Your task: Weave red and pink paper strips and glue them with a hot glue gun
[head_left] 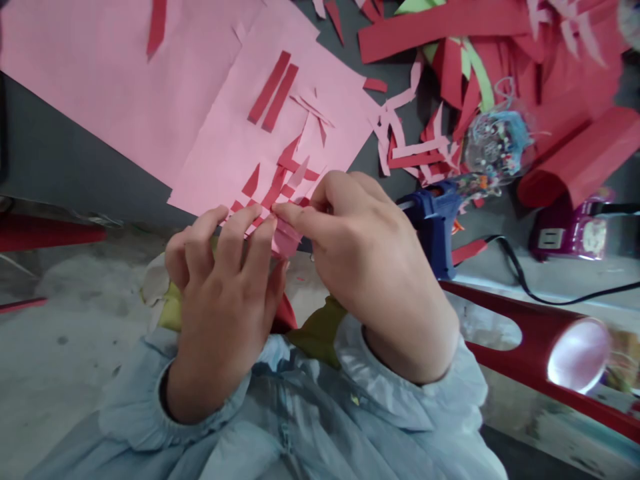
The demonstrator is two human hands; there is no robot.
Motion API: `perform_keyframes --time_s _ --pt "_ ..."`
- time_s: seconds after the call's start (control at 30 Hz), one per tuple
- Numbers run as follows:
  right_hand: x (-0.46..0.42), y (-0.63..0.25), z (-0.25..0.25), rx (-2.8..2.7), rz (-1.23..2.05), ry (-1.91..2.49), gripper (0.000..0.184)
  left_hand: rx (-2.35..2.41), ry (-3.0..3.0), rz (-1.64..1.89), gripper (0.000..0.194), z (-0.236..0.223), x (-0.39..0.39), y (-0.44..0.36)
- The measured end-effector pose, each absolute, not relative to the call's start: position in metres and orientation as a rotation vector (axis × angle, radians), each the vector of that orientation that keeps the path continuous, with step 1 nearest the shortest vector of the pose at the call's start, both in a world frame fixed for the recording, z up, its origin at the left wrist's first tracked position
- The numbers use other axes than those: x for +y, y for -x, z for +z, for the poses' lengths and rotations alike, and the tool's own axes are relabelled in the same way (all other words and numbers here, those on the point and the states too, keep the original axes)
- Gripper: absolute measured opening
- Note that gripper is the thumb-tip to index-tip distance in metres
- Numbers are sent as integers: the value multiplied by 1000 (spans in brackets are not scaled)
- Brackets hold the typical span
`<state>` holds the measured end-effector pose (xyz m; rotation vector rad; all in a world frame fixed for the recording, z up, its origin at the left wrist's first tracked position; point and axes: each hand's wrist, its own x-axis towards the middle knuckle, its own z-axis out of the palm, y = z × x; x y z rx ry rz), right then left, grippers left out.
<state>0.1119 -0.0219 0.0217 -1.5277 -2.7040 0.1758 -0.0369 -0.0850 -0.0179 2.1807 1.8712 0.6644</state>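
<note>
Roughly at the centre of the view, a small woven paper piece (273, 212) lies at the near edge of a pink sheet (220, 143), under the fingertips of both hands. Taking that piece as the middle of a clock, the left hand (220, 293) comes in from 7 o'clock, palm down, its fingers bent and slightly parted, the tips resting along the piece's near left side; its thumb stands apart from them. The right hand (370, 247) reaches in from 4 o'clock with the index finger stretched out, its tip touching the weave close to the left fingertips; its other fingers curl under, and whether the thumb pinches anything cannot be told. The piece shows red and pink strips crossing in small checks, with loose pointed ends reaching toward 11 and 1 o'clock. Two red strips (273, 92) lie side by side on the sheet at 12 o'clock. Paper scraps (425, 150) and a tub of pins (497, 143) sit toward 2 o'clock, and a blue glue gun (437, 230) at 3 o'clock.
</note>
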Motion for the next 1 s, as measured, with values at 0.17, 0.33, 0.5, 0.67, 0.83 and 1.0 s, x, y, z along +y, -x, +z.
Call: perform_keyframes --time_s 0.17,0.33,0.5,0.67,0.83,1.0 --pt "-15 -122 14 -2573 242 1432 47 1859 -2175 643 43 -15 -84 36" --pt "-19 -118 19 -2687 153 1552 49 1857 -2172 643 41 -15 -84 36" --pt "-23 -114 20 -2719 158 1588 47 1865 -2188 638 44 -17 -85 37" --pt "-27 -122 22 -2698 259 1501 51 1883 -2189 644 41 -18 -85 36" --pt "-40 -118 26 -2737 261 1562 51 1889 -2152 650 42 -16 -83 35" --pt "-41 -117 25 -2732 248 1548 50 1903 -2165 631 42 -16 -83 35"
